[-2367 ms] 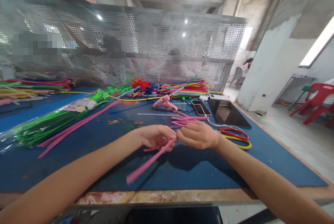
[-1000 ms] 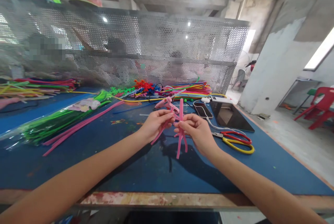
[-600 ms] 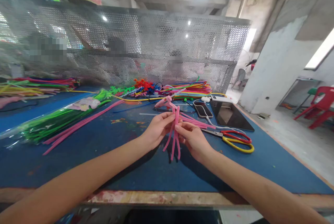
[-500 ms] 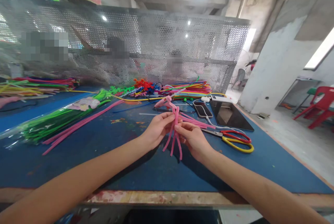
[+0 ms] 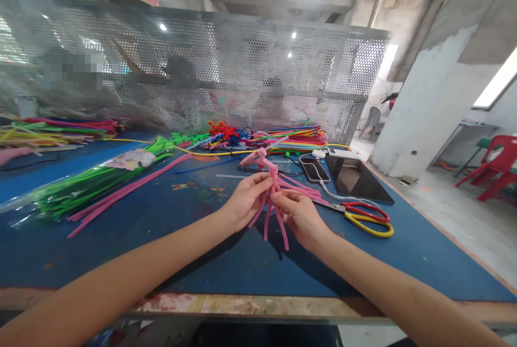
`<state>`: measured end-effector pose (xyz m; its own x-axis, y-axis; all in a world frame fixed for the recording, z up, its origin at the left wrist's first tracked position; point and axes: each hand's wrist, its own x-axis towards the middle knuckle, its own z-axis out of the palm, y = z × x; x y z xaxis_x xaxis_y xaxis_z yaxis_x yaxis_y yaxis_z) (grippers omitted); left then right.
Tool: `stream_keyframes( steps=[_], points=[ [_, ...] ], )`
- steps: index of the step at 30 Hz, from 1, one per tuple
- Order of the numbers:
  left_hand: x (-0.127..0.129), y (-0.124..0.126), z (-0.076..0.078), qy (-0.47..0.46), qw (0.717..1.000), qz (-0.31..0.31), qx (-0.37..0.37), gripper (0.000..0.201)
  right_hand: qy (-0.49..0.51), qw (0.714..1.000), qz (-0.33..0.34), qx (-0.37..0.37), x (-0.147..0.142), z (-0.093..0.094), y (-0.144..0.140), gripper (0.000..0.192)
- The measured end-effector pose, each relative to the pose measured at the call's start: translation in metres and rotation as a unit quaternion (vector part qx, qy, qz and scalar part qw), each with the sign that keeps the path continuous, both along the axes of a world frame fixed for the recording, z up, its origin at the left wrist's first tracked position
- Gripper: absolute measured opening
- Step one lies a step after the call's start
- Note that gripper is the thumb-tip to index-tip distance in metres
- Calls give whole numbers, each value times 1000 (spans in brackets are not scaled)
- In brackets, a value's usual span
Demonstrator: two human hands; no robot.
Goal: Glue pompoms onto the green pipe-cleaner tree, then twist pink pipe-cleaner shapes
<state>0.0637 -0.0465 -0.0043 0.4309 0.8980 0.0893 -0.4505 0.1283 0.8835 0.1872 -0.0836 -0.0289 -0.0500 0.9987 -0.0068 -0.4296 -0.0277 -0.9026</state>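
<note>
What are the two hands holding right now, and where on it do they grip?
Both the left hand and the right hand pinch a bunch of pink pipe cleaners near its bent top end, fingertips meeting there, with the loose ends hanging down.

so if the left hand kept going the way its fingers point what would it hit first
The left hand points right, toward the right hand. It would meet the pink pipe cleaners both hands pinch, then the right hand's fingers almost at once.
</note>
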Motion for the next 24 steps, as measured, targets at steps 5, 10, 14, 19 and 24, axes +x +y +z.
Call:
stream_keyframes(
  steps=[5, 10, 14, 19, 24],
  points=[
    [0, 1, 5, -15, 1000, 11, 1, 23, -19, 1000, 8, 4, 7, 5, 4, 22],
    [-4, 8, 14, -28, 999, 30, 0, 17, -36, 995, -97, -2, 37, 3, 30, 17],
    [-7, 9, 18, -5, 1000, 1, -19, 14, -67, 980, -173, 73, 54, 10, 43, 20],
    [-9, 8, 20, 27, 997, -46, -63, 7, -84, 948, -238, 196, 70, 34, 40, 28],
    [-10, 8, 23, 54, 988, -93, -113, 11, -226, 900, -240, 284, 81, 42, 36, 29]
  ],
)
